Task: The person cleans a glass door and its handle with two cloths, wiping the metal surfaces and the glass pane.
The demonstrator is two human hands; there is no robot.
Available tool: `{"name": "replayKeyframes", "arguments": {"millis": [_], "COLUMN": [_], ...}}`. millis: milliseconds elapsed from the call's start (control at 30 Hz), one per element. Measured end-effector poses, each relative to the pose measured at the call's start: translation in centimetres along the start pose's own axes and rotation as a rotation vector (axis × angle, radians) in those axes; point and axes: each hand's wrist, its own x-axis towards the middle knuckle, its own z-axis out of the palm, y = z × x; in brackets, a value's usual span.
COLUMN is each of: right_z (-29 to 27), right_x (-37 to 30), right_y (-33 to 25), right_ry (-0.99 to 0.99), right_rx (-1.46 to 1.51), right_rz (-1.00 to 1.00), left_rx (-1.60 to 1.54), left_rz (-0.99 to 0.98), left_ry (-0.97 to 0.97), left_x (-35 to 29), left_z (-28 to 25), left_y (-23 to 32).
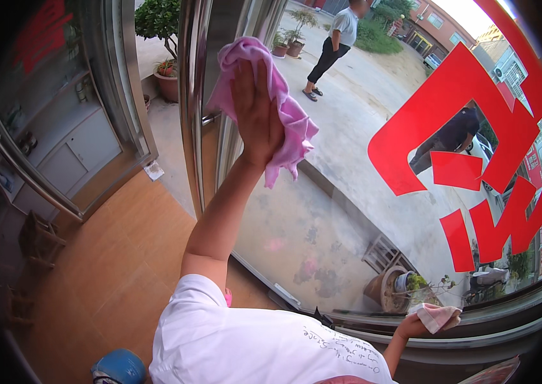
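My left arm stretches up and away, and my left hand [255,118] holds a pinkish-purple cloth [293,128] spread under its palm, against the glass door beside its metal frame. The fingers point upward along the cloth, and its edges hang loose in folds. At the lower right, my right hand [410,326] holds a pale pink and white cloth [438,318] beside the bottom rail of the glass. That cloth hides most of the right hand's fingers.
A vertical metal door handle [193,115] stands left of my left hand. Large red stickers [405,128] cover the glass at right. Outside are a standing person [341,41], another bending person, and potted plants [167,83]. A blue round object [118,367] lies at lower left.
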Motion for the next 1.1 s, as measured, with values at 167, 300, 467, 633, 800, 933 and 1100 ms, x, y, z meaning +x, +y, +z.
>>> {"name": "replayKeyframes", "arguments": {"millis": [167, 300, 467, 633, 800, 933, 1100], "right_z": [0.8, 0.8, 0.8, 0.5, -2.9, -6.4, -10.5], "right_x": [-1.2, -1.0, -2.6, -4.9, -5.0, -7.8, -10.3], "right_y": [1.0, 0.8, 2.0, 4.3, 4.8, 6.9, 12.5], "right_ry": [-0.035, -0.019, 0.003, -0.069, -0.405, -0.555, -0.46], "right_rx": [-0.055, 0.034, 0.179, 0.322, 0.189, 0.432, 0.701], "right_rz": [0.055, 0.062, 0.206, 0.314, 0.192, 0.079, 0.133], "left_rx": [-0.007, -0.06, -0.124, -0.122, -0.028, -0.09, -0.046], "left_rz": [-0.078, -0.226, -0.242, -0.12, 0.199, 0.297, 0.471], "left_ry": [-0.073, -0.244, -0.155, -0.238, -0.313, -0.308, -0.289], "left_x": [-5.7, -13.9, -15.6, -16.0, -15.8, -17.4, -17.4], "left_z": [-0.3, -1.3, -0.2, 1.7, 3.5, 6.3, 9.2], "left_y": [-0.7, 1.4, 6.5, 12.4, 21.0, 29.0, 41.1]}}
